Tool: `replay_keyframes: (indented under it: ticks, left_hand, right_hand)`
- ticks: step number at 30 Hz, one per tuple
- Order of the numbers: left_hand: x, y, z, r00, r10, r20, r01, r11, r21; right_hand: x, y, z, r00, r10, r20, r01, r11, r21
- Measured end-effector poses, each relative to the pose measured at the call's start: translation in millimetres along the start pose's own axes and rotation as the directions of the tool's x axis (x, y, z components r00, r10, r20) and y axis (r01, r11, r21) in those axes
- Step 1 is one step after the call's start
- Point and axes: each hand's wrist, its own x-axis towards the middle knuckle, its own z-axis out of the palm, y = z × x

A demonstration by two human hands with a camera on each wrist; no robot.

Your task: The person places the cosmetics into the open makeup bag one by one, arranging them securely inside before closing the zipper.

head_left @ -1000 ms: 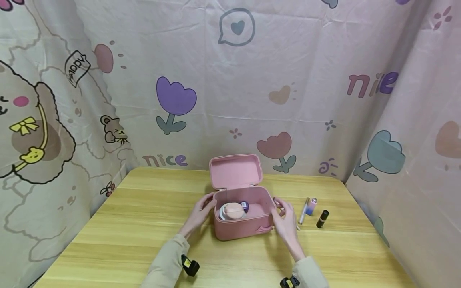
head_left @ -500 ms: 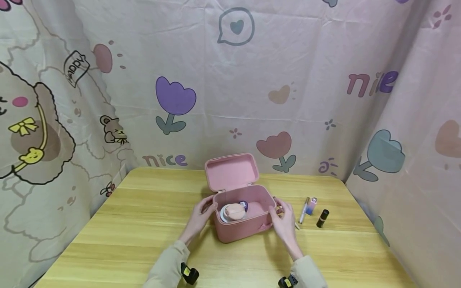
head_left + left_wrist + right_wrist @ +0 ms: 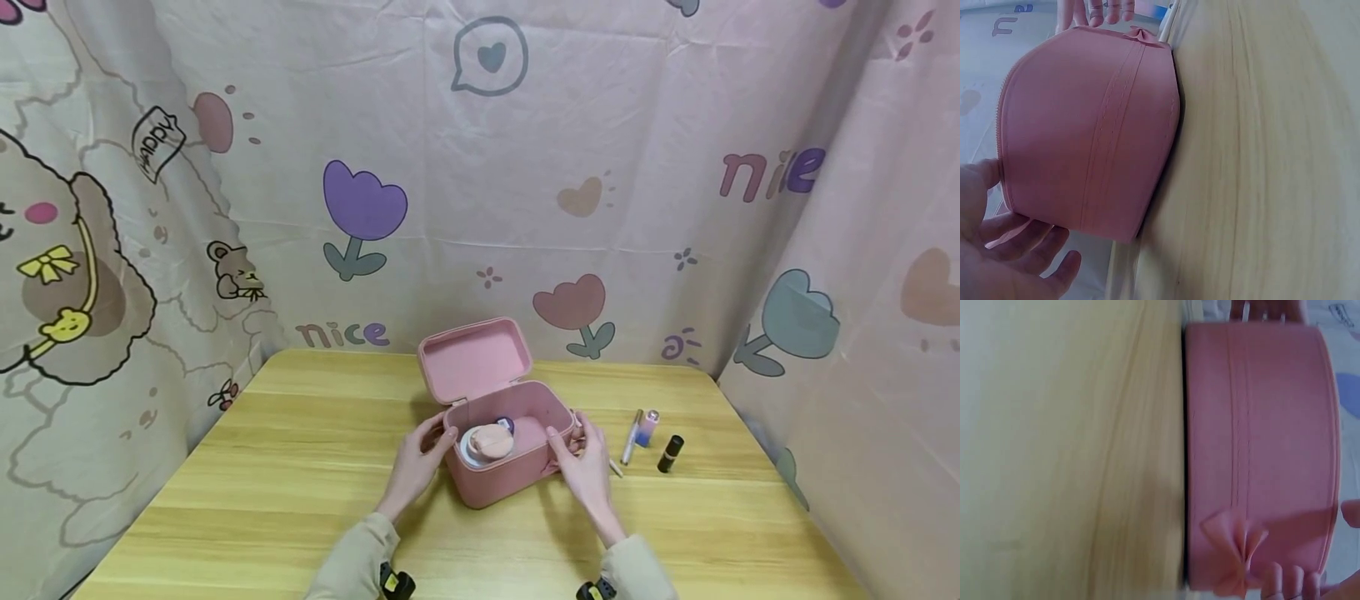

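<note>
A pink cosmetic case (image 3: 498, 483) stands on the wooden table, its lid (image 3: 480, 362) tipped back. Inside, at the left, a peach powder puff (image 3: 492, 442) lies over a white round item (image 3: 466, 448). Behind it is a small dark purple item (image 3: 506, 424). My left hand (image 3: 415, 462) grips the case's left end, thumb at the rim and fingers along the outer side. At the other end my right hand (image 3: 587, 467) holds the right front corner, thumb over the front rim. A pink bow (image 3: 1238, 540) on the front sits close to the right fingers.
To the right of the case lie a black lipstick tube (image 3: 671, 454), a pink-and-blue tube (image 3: 647, 427) and a slim pen-like stick (image 3: 632, 437). Part of another thin stick (image 3: 616, 468) shows beside the right hand. A patterned curtain (image 3: 465, 167) hangs behind the table (image 3: 322, 417).
Both hands have turned the case on the table: its lid has swung left and its front now faces more to the right. My right thumb has shifted left along the front rim.
</note>
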Motion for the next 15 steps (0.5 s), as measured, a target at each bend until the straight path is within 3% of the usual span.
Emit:
replay_keyframes:
  ticks: [8,12,15]
  left_hand:
    - [-6.4,7.0,1.3,0.999,0.016,-0.033,-0.013,0.997,0.078]
    - [-7.4,13.2,-2.2,0.991,0.058,-0.121,-0.036,0.984,0.173]
    - [-4.2,17.9,-8.3,0.968,0.146,-0.202,-0.103,0.972,0.210]
  right_hand:
    - [-6,-7,7.2,0.999,0.044,0.023,-0.045,0.999,0.029]
    - [-4,-6,8.5,0.998,0.056,0.036,-0.058,0.996,0.065]
    - [-3,-6,8.9,0.997,0.055,0.046,-0.059,0.995,0.077]
